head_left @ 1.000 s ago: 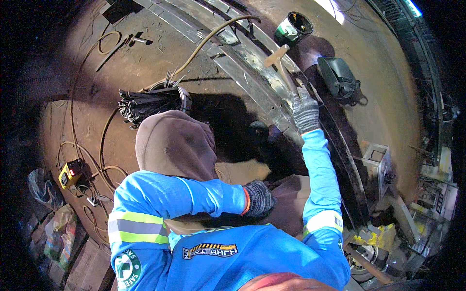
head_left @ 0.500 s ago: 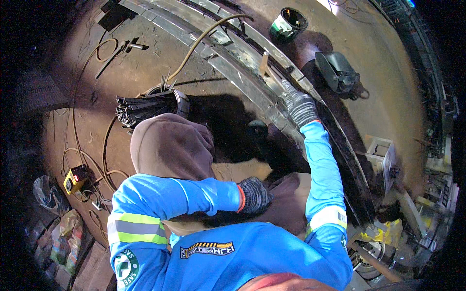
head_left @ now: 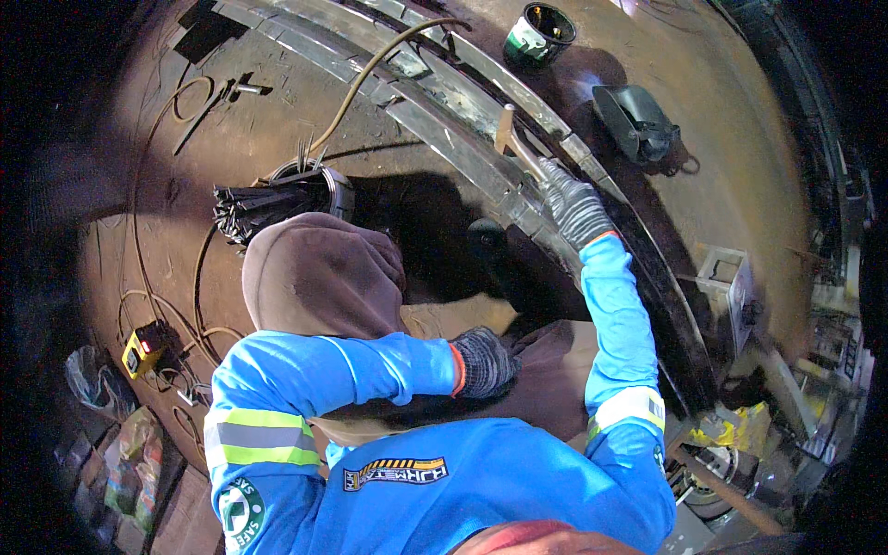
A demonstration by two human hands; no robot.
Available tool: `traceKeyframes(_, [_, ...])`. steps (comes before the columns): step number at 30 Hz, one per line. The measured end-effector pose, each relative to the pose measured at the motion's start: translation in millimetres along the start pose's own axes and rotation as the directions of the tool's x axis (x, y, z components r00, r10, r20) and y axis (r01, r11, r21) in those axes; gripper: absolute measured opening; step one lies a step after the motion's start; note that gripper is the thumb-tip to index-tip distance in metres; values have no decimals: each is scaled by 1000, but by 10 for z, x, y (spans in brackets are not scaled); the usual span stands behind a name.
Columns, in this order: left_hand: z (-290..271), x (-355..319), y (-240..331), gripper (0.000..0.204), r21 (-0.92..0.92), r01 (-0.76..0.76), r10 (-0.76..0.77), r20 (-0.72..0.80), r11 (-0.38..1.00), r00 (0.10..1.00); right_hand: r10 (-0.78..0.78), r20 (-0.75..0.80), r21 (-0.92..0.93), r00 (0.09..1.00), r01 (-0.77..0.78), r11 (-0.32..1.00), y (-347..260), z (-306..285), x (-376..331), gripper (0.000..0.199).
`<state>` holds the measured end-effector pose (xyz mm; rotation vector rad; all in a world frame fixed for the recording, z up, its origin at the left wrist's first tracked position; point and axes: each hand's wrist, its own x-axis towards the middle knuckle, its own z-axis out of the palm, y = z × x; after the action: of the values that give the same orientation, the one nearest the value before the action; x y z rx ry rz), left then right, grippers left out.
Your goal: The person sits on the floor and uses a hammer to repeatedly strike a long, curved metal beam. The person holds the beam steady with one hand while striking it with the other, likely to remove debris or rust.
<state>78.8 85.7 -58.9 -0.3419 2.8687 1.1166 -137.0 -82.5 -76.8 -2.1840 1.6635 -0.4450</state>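
Observation:
My right hand (head_left: 573, 205), in a grey knit glove, is shut on the wooden handle of a small hammer (head_left: 514, 139). The hammer's head sits against the top of a long curved steel beam (head_left: 435, 116) that runs across the floor ahead of me. My left hand (head_left: 483, 363), in a dark glove, lies closed on my brown-clothed thigh and holds nothing. Both arms wear bright blue sleeves with reflective bands. My raised knee (head_left: 314, 277) hides part of the floor in front.
A green bucket (head_left: 538, 28) stands beyond the beam, with a dark welding mask (head_left: 638, 125) to its right. A can of thin dark rods (head_left: 273, 196) lies to the left, with a cable (head_left: 370, 74) running past it. A yellow box (head_left: 143, 350) and loose wires lie far left. Clutter fills the right edge.
My right hand has swung the hammer down from near the green bucket onto the beam. My left hand has stayed on my thigh.

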Motion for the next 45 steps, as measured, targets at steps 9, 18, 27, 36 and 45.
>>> traceKeyframes(9, [-16, 32, 56, 31, 2, 22, -22, 84, 1000, 996, 19, -55, -2, 998, -19, 1000, -33, -571, -565, 40])
traceKeyframes(18, [72, 235, 159, 23, 69, -32, 17, 214, 997, 977, 102, -162, 29, 981, -99, 995, 252, -538, -1157, 38])
traceKeyframes(27, [103, 345, 270, 26, -64, -200, 184, -201, 978, 962, 155, 59, -89, 986, -150, 985, 431, -427, -1338, 41])
traceKeyframes(36, [101, 407, 240, 41, 100, 4, -25, 209, 995, 978, 47, 44, 48, 998, -50, 998, 445, -424, -1294, 43])
traceKeyframes(45, [20, 422, 226, 35, 96, -15, -22, 373, 995, 927, 10, 62, 196, 998, -22, 980, 534, -282, -940, 41])
